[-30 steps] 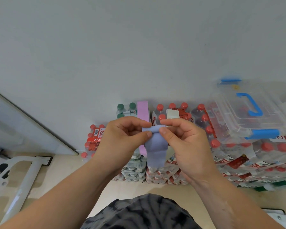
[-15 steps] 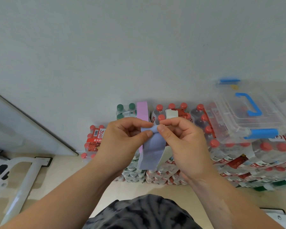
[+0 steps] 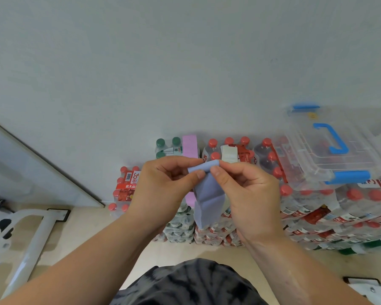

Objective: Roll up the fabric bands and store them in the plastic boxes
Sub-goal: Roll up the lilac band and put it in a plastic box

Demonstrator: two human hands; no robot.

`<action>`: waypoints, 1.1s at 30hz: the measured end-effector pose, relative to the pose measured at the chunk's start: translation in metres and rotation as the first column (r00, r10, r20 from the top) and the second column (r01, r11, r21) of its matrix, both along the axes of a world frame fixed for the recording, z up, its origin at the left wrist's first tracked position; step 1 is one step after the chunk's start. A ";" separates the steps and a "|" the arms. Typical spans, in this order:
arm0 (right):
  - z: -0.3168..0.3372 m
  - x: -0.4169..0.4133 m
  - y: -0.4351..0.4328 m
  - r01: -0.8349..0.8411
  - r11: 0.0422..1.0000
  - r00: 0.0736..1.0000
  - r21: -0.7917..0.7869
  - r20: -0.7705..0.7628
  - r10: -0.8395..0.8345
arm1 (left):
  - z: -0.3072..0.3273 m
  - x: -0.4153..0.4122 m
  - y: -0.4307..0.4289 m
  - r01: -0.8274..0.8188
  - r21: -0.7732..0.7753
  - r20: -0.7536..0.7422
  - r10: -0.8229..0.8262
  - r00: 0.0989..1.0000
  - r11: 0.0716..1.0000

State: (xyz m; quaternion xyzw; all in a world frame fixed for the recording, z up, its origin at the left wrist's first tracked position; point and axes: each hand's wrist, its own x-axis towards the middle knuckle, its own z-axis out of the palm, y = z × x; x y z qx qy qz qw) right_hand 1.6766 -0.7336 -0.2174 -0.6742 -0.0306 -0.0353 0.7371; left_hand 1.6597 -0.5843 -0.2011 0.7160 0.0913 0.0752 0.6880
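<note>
At centre frame my left hand (image 3: 163, 183) and right hand (image 3: 246, 186) pinch the blue band (image 3: 208, 194), barely rolled at its top, tail dangling, while the plastic box (image 3: 330, 148) waits shut at right.

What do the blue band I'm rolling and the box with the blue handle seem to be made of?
The blue band looks like thin, matte stretch fabric: it hangs limp, shows fold creases and rolls tightly at the top. The box is probably clear, glossy hard plastic, since bottles show through it. Its handle looks like opaque blue plastic.
</note>
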 end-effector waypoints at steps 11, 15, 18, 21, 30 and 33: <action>0.004 0.006 -0.002 -0.049 0.999 0.999 0.013 0.008 0.049 | 0.007 -0.001 0.001 0.042 0.006 0.024 -0.042 0.999 0.999; 0.000 0.007 -0.006 -0.126 0.991 0.991 -0.031 -0.046 0.125 | 0.002 0.000 -0.003 -0.069 0.036 0.046 0.068 0.997 0.997; -0.006 0.005 -0.005 -0.128 0.990 0.990 -0.054 -0.062 0.124 | -0.001 -0.001 -0.003 -0.088 0.052 0.041 0.086 0.995 0.995; -0.009 0.004 -0.005 -0.148 0.988 0.987 -0.048 -0.077 0.144 | -0.002 -0.003 -0.005 -0.078 0.046 0.024 0.077 0.997 0.996; -0.007 0.008 -0.013 -0.201 0.979 0.977 -0.045 -0.077 0.197 | 0.004 -0.005 -0.006 -0.047 0.017 0.043 0.046 0.998 0.999; -0.014 0.011 -0.013 -0.371 0.926 0.914 -0.064 -0.200 0.353 | 0.005 -0.001 -0.001 -0.074 0.059 0.060 0.071 0.996 0.995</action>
